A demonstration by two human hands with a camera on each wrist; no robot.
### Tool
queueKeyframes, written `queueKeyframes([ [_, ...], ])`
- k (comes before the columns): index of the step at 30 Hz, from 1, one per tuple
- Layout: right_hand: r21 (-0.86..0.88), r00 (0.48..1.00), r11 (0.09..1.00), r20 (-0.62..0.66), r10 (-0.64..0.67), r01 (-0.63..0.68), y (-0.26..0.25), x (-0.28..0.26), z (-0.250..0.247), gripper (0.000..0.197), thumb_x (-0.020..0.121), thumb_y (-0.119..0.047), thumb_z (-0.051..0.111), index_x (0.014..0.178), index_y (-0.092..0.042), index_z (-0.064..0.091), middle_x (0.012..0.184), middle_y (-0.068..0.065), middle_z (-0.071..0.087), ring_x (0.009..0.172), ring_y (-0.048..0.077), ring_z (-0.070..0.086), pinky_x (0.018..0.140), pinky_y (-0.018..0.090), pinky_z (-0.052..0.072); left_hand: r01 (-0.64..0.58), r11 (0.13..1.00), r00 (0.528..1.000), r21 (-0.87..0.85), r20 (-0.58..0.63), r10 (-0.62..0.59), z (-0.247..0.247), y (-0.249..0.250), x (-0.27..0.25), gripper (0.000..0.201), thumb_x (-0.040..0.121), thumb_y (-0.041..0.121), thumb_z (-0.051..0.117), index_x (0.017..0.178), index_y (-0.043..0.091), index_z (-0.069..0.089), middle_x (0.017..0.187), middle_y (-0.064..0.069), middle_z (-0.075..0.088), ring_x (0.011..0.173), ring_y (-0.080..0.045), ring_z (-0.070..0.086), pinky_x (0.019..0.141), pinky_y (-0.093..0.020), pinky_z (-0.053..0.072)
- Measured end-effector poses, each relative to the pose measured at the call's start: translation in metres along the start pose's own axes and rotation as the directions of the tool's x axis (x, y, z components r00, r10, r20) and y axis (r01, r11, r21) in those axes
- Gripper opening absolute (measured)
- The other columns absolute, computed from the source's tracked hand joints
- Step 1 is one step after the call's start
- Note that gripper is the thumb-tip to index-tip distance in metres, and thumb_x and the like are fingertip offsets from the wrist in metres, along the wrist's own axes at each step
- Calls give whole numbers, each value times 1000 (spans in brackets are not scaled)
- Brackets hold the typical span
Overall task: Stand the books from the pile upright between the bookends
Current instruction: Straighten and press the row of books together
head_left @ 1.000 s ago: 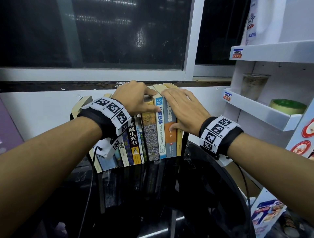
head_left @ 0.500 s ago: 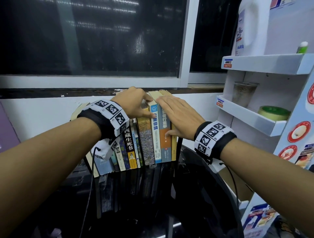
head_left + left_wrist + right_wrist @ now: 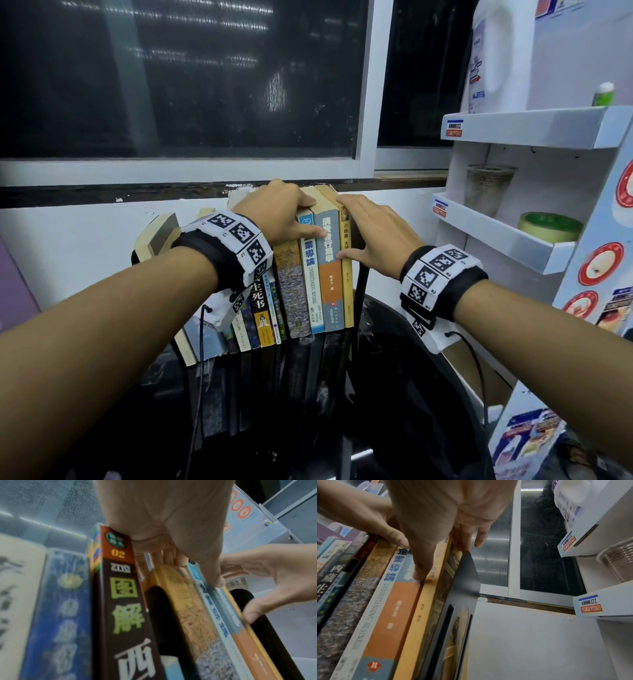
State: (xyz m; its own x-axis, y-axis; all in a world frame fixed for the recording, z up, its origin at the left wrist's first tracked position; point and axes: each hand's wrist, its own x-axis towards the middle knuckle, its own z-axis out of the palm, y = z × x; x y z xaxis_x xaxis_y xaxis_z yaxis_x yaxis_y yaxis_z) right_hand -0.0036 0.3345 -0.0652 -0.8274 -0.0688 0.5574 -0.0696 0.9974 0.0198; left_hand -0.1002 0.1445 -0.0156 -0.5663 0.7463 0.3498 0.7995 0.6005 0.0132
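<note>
- Nearest, at 6 o'clock of the head view: a glossy black counter [image 3: 308, 411], mirroring the spines above it.
- Farther, at centre: a row of books [image 3: 301, 284] standing upright on the counter, spines to the viewer, packed side by side.
- At 3 o'clock end of the row: a black bookend [image 3: 467, 574], upright, touching the cover of the last thin yellow book [image 3: 346, 274].
- At 9 o'clock end: some books leaning, partly hidden behind the left wrist band; the other bookend not clear to see.
- Left hand [image 3: 274, 216] on top of the row, fingers curled over the upper edges, thumb pressed on the light blue spine [image 3: 310, 274]; holding the books there.
- Right hand [image 3: 373, 233] at 3 o'clock of the left one, fingers laid almost straight over the top of the last books and the bookend, thumb [image 3: 419, 573] pressed on the seam between the blue-and-orange spine [image 3: 330, 274] and the yellow book; a narrow pinch around the end of the row.
- Both hands close together, not touching.
- At 3 o'clock, beside the row: a white shelf unit [image 3: 513, 240] with a green tape roll [image 3: 551, 226] and a clear cup [image 3: 489, 188].
- Farthest, at 12 o'clock: a dark window [image 3: 205, 85] with white frame above the white wall.
</note>
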Motion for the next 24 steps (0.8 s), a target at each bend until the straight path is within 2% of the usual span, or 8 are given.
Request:
queueKeyframes([
  [7,22,1000,1000,8,7,-7,-2,2,2,91,79,-40,81,151,-18,30,152,4,42,131,25,49,106,38,41,5,1000,1000,6,-13,-5,-2,-3,4,72,77,68,68,131,20,66,116,-2,73,94,-17,62,81,-32,52],
  [11,29,1000,1000,10,12,-12,-2,2,3,91,79,-41,80,151,-19,29,152,3,41,130,25,50,105,39,42,9,1000,1000,5,-1,-9,-4,-2,4,72,75,67,70,128,17,69,113,-4,74,98,-21,63,86,-38,54],
  [14,33,1000,999,23,17,-18,-1,3,3,92,79,-41,80,151,-20,28,153,2,40,129,25,51,103,40,45,14,1000,1000,-9,3,-14,-3,-3,5,70,74,67,71,122,16,72,108,-5,75,95,-22,64,87,-42,55],
  [18,58,999,998,37,14,-16,-1,3,5,92,80,-40,80,151,-20,26,154,2,37,128,24,51,100,42,49,18,1000,1000,-6,-3,-19,-3,-3,5,68,74,67,71,117,14,73,104,-6,75,93,-23,65,86,-43,56],
  [24,67,999,998,36,9,-11,-1,3,5,92,80,-39,80,151,-20,26,154,2,36,127,23,52,99,42,51,14,1000,1000,-4,5,-14,-3,-2,5,68,75,65,71,118,13,72,105,-6,75,92,-23,65,85,-42,56],
])
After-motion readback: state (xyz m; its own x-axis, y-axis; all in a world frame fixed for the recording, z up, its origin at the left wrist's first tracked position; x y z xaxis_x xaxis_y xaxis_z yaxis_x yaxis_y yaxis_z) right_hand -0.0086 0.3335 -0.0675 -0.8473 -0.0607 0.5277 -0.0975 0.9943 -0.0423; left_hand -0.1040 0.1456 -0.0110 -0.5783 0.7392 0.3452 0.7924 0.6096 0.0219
